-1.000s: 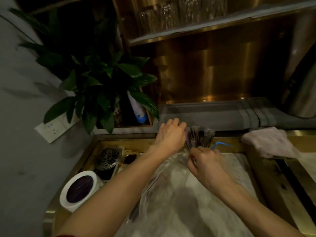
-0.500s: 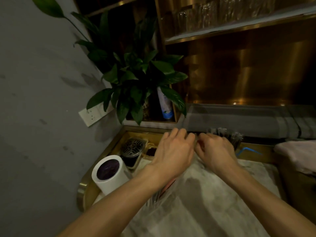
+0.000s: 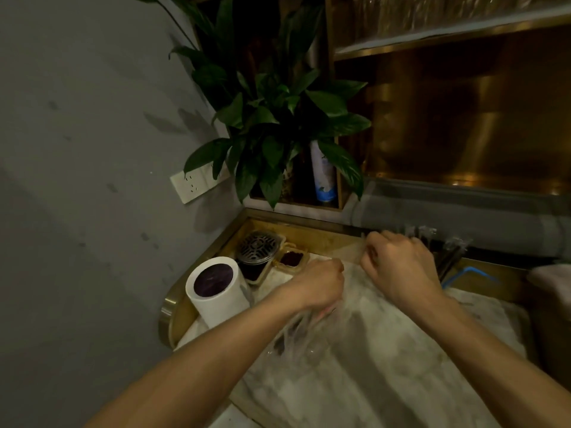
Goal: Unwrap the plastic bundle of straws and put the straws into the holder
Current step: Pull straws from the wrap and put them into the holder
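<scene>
The bundle [image 3: 304, 333] hangs from under the left hand [image 3: 318, 287], clear crinkly wrap, light and slippery I'd judge; best gripped at a loose end and torn. The right hand [image 3: 398, 267] is fisted, pinching film just beside the holder [image 3: 445, 253] behind it. Left of the hands stand a paper roll [image 3: 216, 291] and lidded cup [image 3: 258, 251]; nothing blocks the holder

the scene is dim and warm. small glints shine on the gold back panel [image 3: 463, 125]. soft leaf shadows fall on the grey wall [image 3: 77, 134]. the plastic wrap [image 3: 304, 330] is motion-blurred, and straight lines bend near the edges.
</scene>
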### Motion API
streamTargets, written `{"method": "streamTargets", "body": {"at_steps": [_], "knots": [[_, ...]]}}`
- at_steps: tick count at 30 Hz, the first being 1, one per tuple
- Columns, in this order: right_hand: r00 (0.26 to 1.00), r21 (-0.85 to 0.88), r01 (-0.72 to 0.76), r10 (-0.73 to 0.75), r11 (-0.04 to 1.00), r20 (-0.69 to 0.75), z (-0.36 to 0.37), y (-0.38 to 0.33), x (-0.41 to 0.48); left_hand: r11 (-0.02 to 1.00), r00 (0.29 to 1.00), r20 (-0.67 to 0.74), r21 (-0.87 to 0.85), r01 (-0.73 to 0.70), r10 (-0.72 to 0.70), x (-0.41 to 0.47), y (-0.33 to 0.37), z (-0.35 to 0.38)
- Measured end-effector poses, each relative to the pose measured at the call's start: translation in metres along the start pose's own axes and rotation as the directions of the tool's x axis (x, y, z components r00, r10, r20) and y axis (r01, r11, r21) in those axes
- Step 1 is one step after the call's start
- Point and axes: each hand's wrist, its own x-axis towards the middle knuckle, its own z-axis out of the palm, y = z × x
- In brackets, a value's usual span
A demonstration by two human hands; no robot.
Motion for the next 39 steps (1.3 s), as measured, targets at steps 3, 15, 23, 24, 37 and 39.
{"method": "streamTargets", "body": {"at_steps": [3, 15, 23, 24, 37, 39], "knots": [[1.0, 0.013, 0.006, -0.006, 1.0, 0.025, -0.003, 0.004, -0.005, 0.943, 0.969, 0.173, -0.255, 0.216, -0.175, 0.013, -0.003, 0.001], [0.999, 0.108, 0.025, -0.023, 0.994, -0.023, -0.009, 0.005, -0.036, 0.934, 0.887, 0.402, 0.347, 0.081, -0.227, 0.063, -0.01, 0.058], [0.999, 0.144, -0.036, 0.036, 0.989, 0.005, -0.015, 0.007, -0.048, 0.928, 0.911, 0.338, 0.358, 0.109, -0.237, 0.099, -0.057, 0.12], [0.999, 0.15, -0.042, 0.04, 0.988, 0.014, -0.015, 0.007, -0.049, 0.936, 0.921, 0.319, 0.335, 0.112, -0.224, 0.102, -0.06, 0.125], [0.987, 0.209, -0.155, 0.144, 0.966, 0.069, -0.009, 0.008, -0.045, 0.925, 0.959, 0.189, 0.354, 0.134, -0.212, 0.127, -0.078, 0.152], [0.985, 0.224, -0.168, 0.156, 0.96, 0.072, -0.008, 0.008, -0.044, 0.955, 0.974, 0.137, 0.26, 0.143, -0.183, 0.13, -0.079, 0.152]]}}
